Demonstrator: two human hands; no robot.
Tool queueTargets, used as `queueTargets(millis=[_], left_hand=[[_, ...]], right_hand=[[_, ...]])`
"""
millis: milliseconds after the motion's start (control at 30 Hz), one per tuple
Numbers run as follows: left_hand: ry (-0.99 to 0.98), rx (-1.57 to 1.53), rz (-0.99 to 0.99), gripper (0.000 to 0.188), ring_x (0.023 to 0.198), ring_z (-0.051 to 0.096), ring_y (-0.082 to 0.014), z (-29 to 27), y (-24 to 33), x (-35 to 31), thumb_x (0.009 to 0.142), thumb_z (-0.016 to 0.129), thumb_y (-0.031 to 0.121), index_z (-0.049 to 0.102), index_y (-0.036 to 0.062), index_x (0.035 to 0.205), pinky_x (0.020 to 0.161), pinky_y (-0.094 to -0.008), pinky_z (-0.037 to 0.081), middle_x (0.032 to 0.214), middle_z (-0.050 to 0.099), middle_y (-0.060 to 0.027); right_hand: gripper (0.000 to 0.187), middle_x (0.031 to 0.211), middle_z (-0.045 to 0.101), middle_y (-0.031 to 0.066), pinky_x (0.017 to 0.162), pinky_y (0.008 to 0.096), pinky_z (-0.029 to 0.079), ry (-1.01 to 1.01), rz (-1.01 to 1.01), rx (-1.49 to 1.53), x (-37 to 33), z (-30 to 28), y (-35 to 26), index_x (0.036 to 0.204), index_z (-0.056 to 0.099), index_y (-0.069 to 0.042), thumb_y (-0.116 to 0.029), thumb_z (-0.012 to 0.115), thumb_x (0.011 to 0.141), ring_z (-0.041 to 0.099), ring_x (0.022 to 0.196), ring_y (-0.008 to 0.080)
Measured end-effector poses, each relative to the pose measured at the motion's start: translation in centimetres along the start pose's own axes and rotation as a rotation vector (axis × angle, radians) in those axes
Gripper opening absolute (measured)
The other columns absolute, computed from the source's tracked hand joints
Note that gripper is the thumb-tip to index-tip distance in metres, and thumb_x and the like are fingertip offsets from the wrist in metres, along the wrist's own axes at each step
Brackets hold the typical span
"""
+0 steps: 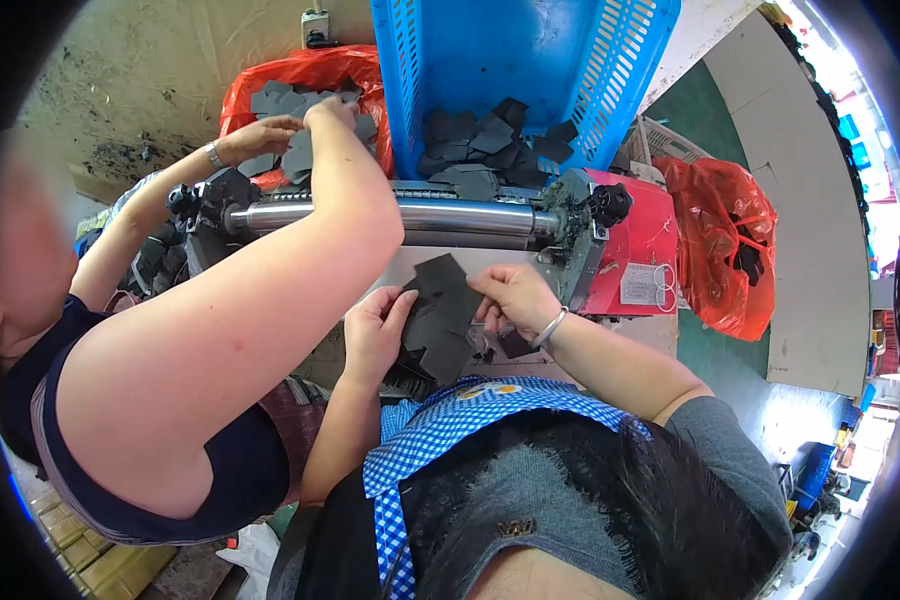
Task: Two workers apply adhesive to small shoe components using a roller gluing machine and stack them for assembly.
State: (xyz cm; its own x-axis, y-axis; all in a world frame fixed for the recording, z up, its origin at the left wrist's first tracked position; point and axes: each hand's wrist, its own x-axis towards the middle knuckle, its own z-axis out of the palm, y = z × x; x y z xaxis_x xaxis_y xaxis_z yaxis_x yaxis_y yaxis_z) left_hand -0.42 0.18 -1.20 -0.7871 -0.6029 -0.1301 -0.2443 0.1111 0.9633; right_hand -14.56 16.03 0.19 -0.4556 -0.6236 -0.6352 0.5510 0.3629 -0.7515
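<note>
My left hand (pixel 370 338) grips the left edge of a loose stack of dark grey, flat cut pieces (pixel 438 318), thumb on top. My right hand (pixel 516 298) pinches the stack's upper right edge between thumb and forefinger, its other fingers curled. The pieces have angular outlines and overlap unevenly, fanning out toward my checked apron. What they are made of, I cannot tell. Just beyond them lies a machine with a shiny metal roller (pixel 390 217). A dark piece (pixel 517 345) sits below my right wrist.
At the left, a co-worker's arm (pixel 260 290) reaches across the roller; their hands handle grey pieces in a red plastic bag (pixel 240 92). A blue crate (pixel 510 50) holding dark pieces stands behind the roller. Another red bag (pixel 725 245) hangs right of the machine's red side housing (pixel 630 215).
</note>
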Motion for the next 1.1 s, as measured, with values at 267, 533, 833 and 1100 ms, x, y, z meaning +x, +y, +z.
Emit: queueTargets(millis=[267, 533, 833, 1100], left_hand=[[0.043, 0.149, -0.005, 0.019, 0.053, 0.051, -0.0069, -0.2, 0.7, -0.3, 0.081, 0.063, 0.017, 0.063, -0.0018, 0.079, 0.051, -0.0231, 0.042, 0.06, 0.06, -0.0079], [0.066, 0.21, 0.01, 0.023, 0.05, 0.046, -0.0072, -0.4, 0.9, 0.0, 0.081, 0.064, 0.019, 0.061, -0.0018, 0.073, 0.049, -0.0241, 0.04, 0.056, 0.057, -0.0048], [0.076, 0.049, 0.003, 0.025, 0.05, 0.04, -0.0053, 0.7, -0.3, 0.0, 0.082, 0.064, 0.018, 0.058, -0.0014, 0.068, 0.045, -0.0229, 0.035, 0.052, 0.049, -0.0001], [0.073, 0.011, 0.019, 0.025, 0.052, 0.036, -0.0048, 0.7, -0.8, -0.5, 0.083, 0.062, 0.018, 0.057, -0.0008, 0.068, 0.046, -0.0223, 0.034, 0.052, 0.045, 0.0003]], right_hand=[[0.021, 0.066, 0.06, 0.0061, 0.042, 0.0196, 0.04, 0.004, -0.169, -0.145, 0.2, 0.9, 0.3, 0.082, 0.055, -0.002, -0.022, 0.062, 0.083, 0.053, 0.047, 0.0083], [0.025, 0.059, 0.057, 0.0039, 0.039, 0.0203, 0.04, 0.365, -0.054, 0.257, 0.9, 0.2, -0.9, 0.083, 0.056, -0.002, -0.026, 0.06, 0.084, 0.052, 0.042, 0.0089], [0.022, 0.061, 0.058, 0.0053, 0.035, 0.017, 0.038, -0.013, -0.012, -0.013, 0.2, 0.9, 0.1, 0.08, 0.056, -0.002, -0.022, 0.056, 0.087, 0.055, 0.042, 0.0093], [0.02, 0.061, 0.058, 0.0047, 0.038, 0.0175, 0.04, 0.005, -0.107, -0.064, 0.0, 0.8, 0.5, 0.084, 0.057, -0.001, -0.021, 0.054, 0.088, 0.054, 0.042, 0.009]])
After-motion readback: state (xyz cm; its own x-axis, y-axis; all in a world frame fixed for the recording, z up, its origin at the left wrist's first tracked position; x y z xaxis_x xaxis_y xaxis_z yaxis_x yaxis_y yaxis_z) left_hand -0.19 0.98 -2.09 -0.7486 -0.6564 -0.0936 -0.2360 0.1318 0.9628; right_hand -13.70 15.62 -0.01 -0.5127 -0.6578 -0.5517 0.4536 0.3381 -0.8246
